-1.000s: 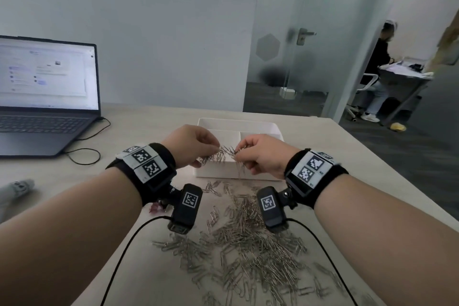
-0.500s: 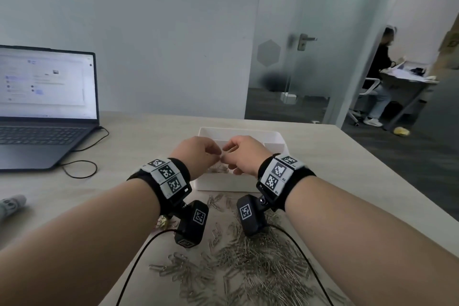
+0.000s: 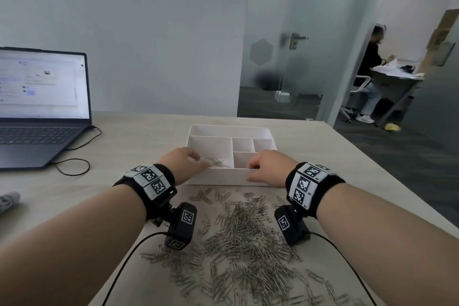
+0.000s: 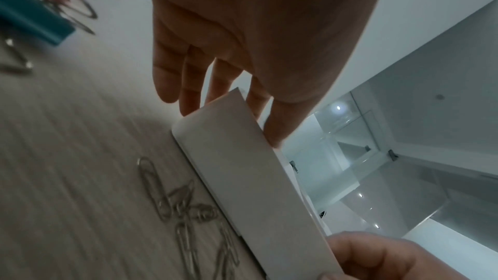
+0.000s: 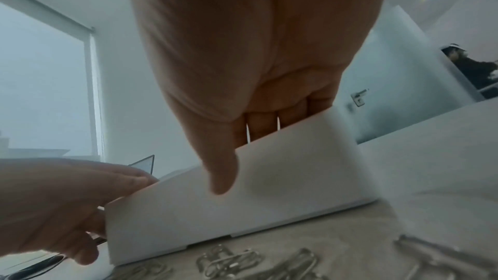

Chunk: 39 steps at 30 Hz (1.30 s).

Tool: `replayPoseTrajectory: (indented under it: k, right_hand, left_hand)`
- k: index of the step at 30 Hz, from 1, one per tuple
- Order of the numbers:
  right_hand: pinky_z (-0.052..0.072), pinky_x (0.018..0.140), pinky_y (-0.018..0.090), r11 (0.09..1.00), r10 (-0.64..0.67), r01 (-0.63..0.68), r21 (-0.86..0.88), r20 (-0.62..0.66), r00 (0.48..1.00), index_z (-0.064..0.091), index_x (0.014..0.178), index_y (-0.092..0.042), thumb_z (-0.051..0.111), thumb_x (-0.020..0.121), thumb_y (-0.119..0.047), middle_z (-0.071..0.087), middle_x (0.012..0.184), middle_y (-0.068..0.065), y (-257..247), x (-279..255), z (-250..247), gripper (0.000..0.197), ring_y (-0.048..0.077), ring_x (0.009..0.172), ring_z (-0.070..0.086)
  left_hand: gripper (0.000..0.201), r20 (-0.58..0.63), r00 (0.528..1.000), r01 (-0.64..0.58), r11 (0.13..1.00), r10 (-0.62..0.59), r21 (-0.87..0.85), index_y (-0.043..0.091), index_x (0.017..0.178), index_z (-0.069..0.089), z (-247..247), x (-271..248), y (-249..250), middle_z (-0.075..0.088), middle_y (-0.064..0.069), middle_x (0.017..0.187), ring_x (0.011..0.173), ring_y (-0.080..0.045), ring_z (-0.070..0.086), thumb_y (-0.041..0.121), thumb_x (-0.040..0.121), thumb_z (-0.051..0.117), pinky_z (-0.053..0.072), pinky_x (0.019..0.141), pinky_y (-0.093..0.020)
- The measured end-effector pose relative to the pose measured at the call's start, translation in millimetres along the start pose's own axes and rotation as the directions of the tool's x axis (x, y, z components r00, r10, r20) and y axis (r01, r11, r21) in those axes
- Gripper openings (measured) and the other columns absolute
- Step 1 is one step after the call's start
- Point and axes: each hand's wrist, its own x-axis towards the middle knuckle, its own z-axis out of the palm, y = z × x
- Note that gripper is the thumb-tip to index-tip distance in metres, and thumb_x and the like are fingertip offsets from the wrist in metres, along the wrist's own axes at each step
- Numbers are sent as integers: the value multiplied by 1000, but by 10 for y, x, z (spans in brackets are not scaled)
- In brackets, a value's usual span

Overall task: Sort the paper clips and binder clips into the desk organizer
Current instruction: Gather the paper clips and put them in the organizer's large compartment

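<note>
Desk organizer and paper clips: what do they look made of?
Desk organizer: probably moulded plastic, matte white, with thin uniform walls and rounded corners. Paper clips: bent steel wire, silvery and faintly shiny, seemingly uncoated. Table: pale wood-grain surface, likely laminate; solid wood cannot be excluded.

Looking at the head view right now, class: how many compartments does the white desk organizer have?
5 in the desk organizer: a long one along the back, a large one at left holding paper clips, two small at right, and one below them.

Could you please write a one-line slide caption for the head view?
Both hands, left and right, at the white plastic divided desk organizer, silver wire paper clips heaped on the pale wooden desk.
</note>
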Motion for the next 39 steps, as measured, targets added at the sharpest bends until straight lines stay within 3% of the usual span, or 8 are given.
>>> replayPoseTrajectory:
  k: [9,15,19,22,25,31,35,39]
  right_hand:
    - [44,74,26,995,93,-94,-15,-45,995,77,95,-21,63,92,-25,72,91,-3,429,-245,-99,15,15,82,60]
    - [40,71,25,991,131,-132,-8,-58,990,74,87,-23,64,91,-25,65,80,-7,604,-418,-118,11,15,78,59]
    - [46,82,25,994,80,-65,91,-179,981,72,107,-20,63,90,-26,67,100,-7,613,-503,-112,20,14,95,61]
    - [44,75,24,982,33,40,185,-376,926,72,91,-21,60,89,-21,64,91,-9,584,-639,-149,12,11,84,60]
    - [43,70,22,971,74,-23,236,-208,975,70,93,-23,58,91,-25,65,88,-10,585,-789,-171,12,6,77,59]
    - [42,92,26,983,179,-167,-82,174,968,50,141,-25,53,93,-31,53,135,1,548,-897,1,48,19,116,55]
    - [44,101,29,992,117,-104,-67,222,968,54,140,-24,54,93,-28,54,140,0,353,-957,52,47,18,123,54]
    - [47,92,26,999,-44,48,-8,262,964,63,131,-29,55,92,-26,63,124,-9,129,-1001,117,39,11,109,58]
  left_hand:
    - [40,80,989,-125,992,122,35,24,114,64,307,-31,407,57,2,113,95,-15,53,47,82,70,41,82,-26]
    - [37,124,983,-136,991,134,10,25,112,65,466,-129,571,65,3,94,68,-11,56,44,81,70,39,53,-22]
    - [54,95,984,-154,988,153,-3,26,133,49,404,-207,534,59,-7,121,87,-21,57,40,84,68,44,70,-27]
    - [51,-3,987,-162,986,162,27,20,130,48,316,-273,506,51,-7,128,96,-19,55,36,85,65,43,77,-29]
    - [39,-3,994,-112,988,113,109,16,122,55,246,-305,447,54,-6,126,96,-19,56,32,88,58,43,79,-29]
    - [37,294,956,-134,922,23,363,11,123,60,303,-479,338,57,-8,134,120,-27,54,19,93,39,44,101,-35]
    - [38,381,918,-260,894,111,364,14,123,60,383,-696,425,58,-5,128,116,-25,54,18,92,38,43,102,-36]
    - [35,481,863,-345,876,154,338,13,114,62,428,-904,507,60,-2,118,110,-24,57,17,86,42,46,100,-40]
